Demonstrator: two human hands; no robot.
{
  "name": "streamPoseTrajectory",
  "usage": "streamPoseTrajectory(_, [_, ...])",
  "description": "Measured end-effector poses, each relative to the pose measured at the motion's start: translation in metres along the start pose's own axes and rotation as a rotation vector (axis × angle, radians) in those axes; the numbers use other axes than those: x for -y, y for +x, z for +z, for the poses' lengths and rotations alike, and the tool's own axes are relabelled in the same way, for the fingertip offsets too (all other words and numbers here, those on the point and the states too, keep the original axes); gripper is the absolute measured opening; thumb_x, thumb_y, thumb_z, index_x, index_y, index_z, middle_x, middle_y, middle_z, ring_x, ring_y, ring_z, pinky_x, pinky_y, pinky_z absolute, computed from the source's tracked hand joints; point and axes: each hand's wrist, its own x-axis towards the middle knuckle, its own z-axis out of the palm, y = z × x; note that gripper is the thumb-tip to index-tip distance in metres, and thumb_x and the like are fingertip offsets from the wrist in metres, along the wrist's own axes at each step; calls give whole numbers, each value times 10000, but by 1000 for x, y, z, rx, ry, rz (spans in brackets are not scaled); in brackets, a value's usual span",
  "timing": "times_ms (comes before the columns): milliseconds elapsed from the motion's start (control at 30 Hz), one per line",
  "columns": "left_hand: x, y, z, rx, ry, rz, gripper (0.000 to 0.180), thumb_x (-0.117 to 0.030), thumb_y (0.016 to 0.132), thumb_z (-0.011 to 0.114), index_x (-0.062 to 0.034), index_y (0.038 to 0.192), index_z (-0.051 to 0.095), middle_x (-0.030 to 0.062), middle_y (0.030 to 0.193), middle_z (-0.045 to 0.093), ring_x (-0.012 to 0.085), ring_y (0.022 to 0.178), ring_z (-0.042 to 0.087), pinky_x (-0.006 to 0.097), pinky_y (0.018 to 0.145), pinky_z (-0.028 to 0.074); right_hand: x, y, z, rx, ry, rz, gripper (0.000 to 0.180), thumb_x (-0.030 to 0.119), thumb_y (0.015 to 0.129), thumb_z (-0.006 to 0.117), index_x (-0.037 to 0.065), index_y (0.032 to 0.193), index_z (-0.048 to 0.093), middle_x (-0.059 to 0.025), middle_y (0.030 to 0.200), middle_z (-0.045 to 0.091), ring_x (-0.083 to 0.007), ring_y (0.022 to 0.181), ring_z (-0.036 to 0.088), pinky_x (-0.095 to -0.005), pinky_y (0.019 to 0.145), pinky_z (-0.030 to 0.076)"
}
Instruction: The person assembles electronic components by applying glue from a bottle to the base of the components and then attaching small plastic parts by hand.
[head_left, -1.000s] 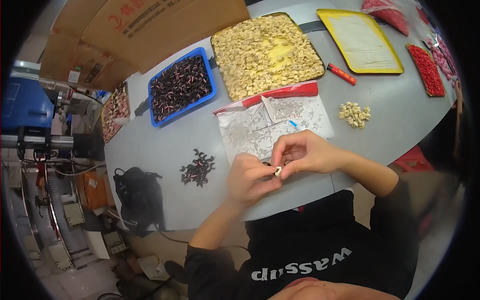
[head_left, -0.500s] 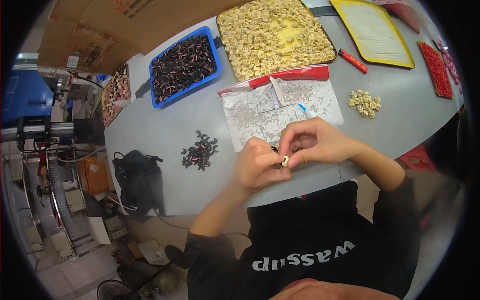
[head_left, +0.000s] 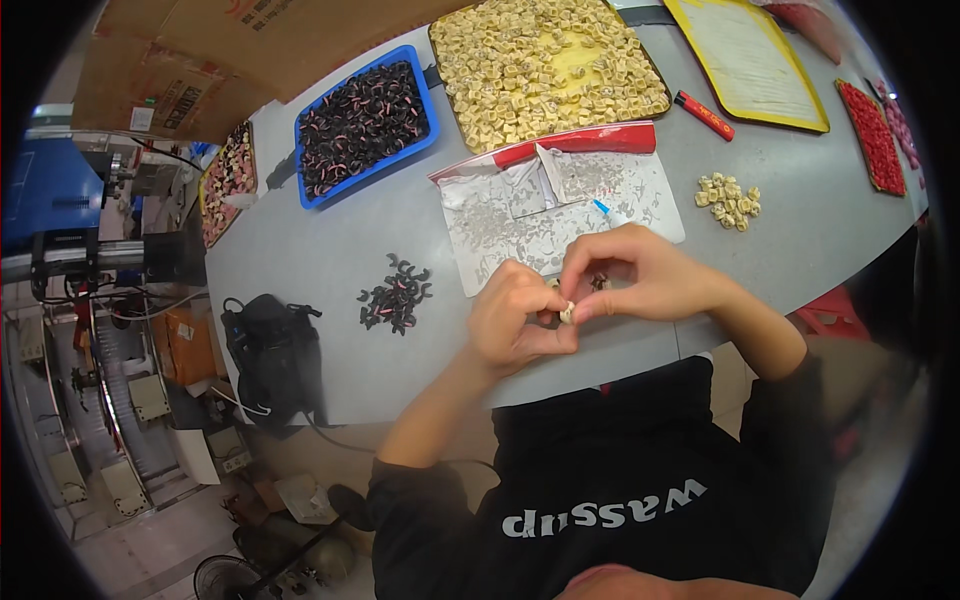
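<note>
Near edge: person's black shirt (head_left: 600, 450) up against the grey table (head_left: 800, 225). Near left, on the table: black bag (head_left: 270, 350).

Center near: both hands up over the table, fingertips meeting. Left hand (head_left: 512, 312) has thumb and forefinger clamped on one small cream piece (head_left: 568, 313); right hand (head_left: 640, 278) pinches the same piece from the right, thumb and forefinger closed on it. Piece sits between the two sets of fingertips, mostly covered. Right hand's other fingers are curled in; can't tell what, if anything, they grip. Some small brownish bits (head_left: 600, 281) show beneath the right palm, partly hidden, can't tell if held or lying there.

Left of the hands: loose pile of black and pink curved pieces (head_left: 395, 297). Just beyond the hands: white sheet (head_left: 470, 272) with grey flecks and a red far edge, blue-tipped tube (head_left: 602, 210) on its right part. Right of the sheet: pile of cream pieces (head_left: 728, 201).

Farther: blue tray (head_left: 380, 174) of black and pink curved pieces, far left; red stick-shaped tool (head_left: 703, 115) right of center; yellow tray (head_left: 575, 66) of cream pieces, far center; tray of red pieces (head_left: 870, 137), far right; yellow-rimmed tray (head_left: 772, 120) left of that; cardboard box (head_left: 270, 70) behind, far left.
</note>
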Motion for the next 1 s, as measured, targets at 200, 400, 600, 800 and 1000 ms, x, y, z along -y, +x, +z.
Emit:
streamPoseTrajectory(200, [17,11,-15,383,151,-158,310,0,547,755,-61,807,596,33,659,507,186,624,487,292,549,397,52,-19,-24,-390,-949,-179,284,200,763,749,17,871,559,-71,739,602,-160,667,588,-269,579,437])
streamPoseTrajectory(400, [10,17,-21,408,232,-238,344,-86,600,776,-71,895,600,49,697,497,211,680,485,323,640,417,32,-24,-34,-361,-1307,33,387,307,746,732,26,900,515,-133,855,601,-322,823,584,-393,700,458])
streamPoseTrajectory(600, [21,17,-68,194,855,-502,316,-196,785,694,-14,1012,570,129,966,562,294,906,532,383,809,436,32,-27,-31,-299,-1328,244,363,260,745,720,-2,902,525,-163,870,622,-356,864,590,-419,736,461])
streamPoseTrajectory(800, [26,-1,-107,150,962,-879,211,-168,811,670,-6,918,586,137,903,600,290,814,604,384,718,471,26,-28,-36,-267,-1378,146,335,198,723,716,2,926,536,-157,834,595,-336,814,578,-401,707,452])
streamPoseTrajectory(1000, [36,-3,-107,94,806,-893,132,-88,804,668,17,846,600,139,838,605,260,734,620,354,682,480,33,-23,-41,-438,-1214,-109,351,188,755,726,-4,973,529,-138,857,583,-279,756,559,-349,663,459])
